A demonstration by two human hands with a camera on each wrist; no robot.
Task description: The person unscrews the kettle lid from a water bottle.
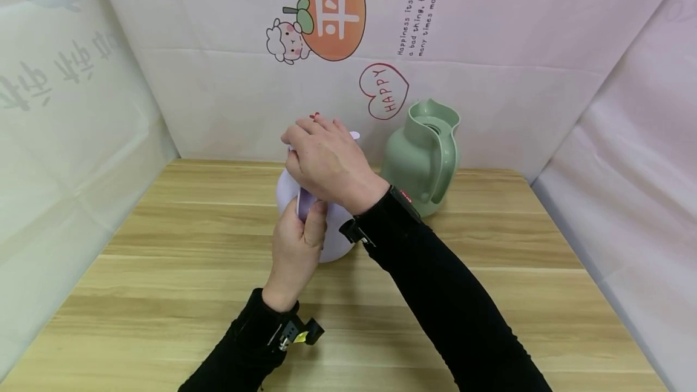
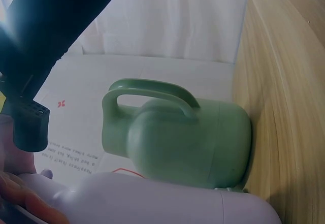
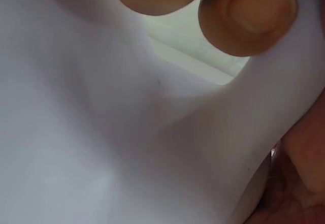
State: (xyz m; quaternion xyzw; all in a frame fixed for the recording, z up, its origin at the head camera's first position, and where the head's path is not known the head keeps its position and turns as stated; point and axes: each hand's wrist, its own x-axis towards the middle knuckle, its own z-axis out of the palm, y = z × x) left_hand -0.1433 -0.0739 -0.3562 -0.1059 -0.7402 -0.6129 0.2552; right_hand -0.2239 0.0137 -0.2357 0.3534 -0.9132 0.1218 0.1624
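A lavender thermos jug (image 1: 339,231) stands upright on the wooden table, its handle toward me. My left hand (image 1: 296,241) grips that handle (image 1: 305,203), thumb on top. Over the mouth of the jug lies my right hand (image 1: 332,159), its fingers bent down around the top, which it mostly hides. Only a small lavender tip (image 1: 355,135) shows past the knuckles. In the right wrist view the lavender body (image 3: 76,132) fills most of the picture, with fingertips (image 3: 249,16) at the handle opening. The left wrist view shows the jug's smooth side (image 2: 152,201) low down.
A green thermos jug (image 1: 411,165) stands right behind the lavender one, its handle turned toward me and its spout uncovered. Behind the wooden table (image 1: 190,259) hangs a white printed cloth (image 1: 218,95), with more cloth at both sides.
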